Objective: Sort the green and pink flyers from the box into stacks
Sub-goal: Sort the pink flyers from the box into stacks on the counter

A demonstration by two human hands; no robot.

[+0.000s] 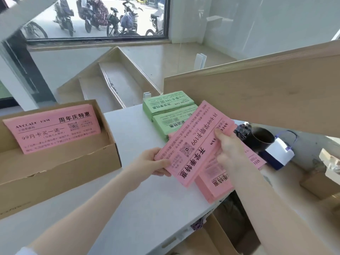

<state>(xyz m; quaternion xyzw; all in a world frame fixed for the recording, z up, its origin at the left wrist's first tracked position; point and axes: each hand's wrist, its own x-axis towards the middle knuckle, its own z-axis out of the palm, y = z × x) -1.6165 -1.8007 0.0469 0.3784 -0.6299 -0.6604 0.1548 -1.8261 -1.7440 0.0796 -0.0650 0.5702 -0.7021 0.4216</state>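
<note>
Pink flyers in both hands, long axis diag near-left→far-right.

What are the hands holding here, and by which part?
Both hold one bundle of pink flyers: left hand grips its near-left end, right hand pinches the right long edge, thumb on top.

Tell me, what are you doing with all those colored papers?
A person is sorting flyers by color. Both hands hold a bundle of pink flyers: the left hand grips its near end, the right hand pinches its far side. The bundle hangs just above a pink stack lying on the white table. Two green stacks sit behind it. More pink flyers lean in the cardboard box at the left.
</note>
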